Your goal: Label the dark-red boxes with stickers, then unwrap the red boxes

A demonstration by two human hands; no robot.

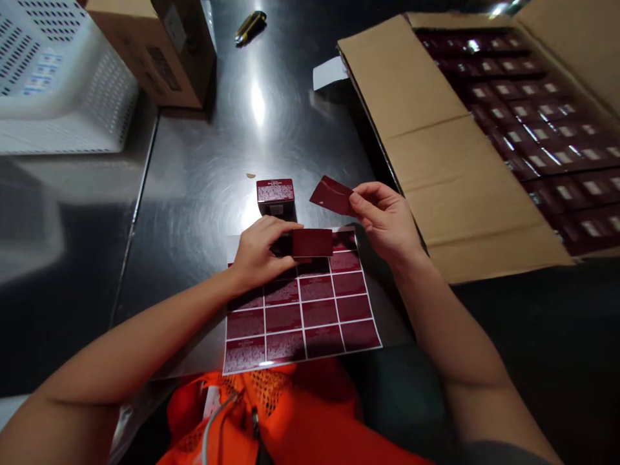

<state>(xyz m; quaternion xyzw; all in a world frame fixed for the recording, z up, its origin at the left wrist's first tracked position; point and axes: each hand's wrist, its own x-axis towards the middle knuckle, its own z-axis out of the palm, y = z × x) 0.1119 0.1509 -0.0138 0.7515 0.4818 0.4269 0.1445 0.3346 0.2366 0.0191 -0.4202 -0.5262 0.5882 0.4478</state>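
Your right hand (387, 223) pinches a dark red label (332, 195) at its right edge, long axis running left and slightly up from your fingers. Your left hand (259, 252) grips a small red box (310, 243) over the label sheet (303, 310) on the desk (203, 174). The loose, unsupported label could curl and stick crooked.

1. The label sheet (300, 310) lies on the worktop (194, 181) at its near edge.
2. Just behind the sheet stands a small box (276, 197).
3. The left hand (259, 252) rests on the sheet's far edge, holding a label (312, 243) there.
4. The right hand (387, 219) is right of the small box, holding a second label (332, 195) above the worktop.
5. An open carton (460, 174) lies right of the sheet, with packs (547, 129) inside.
6. Far behind the sheet, to the left, sit a basket (58, 84) and a cardboard box (159, 51); a cutter (250, 26) lies farther back.
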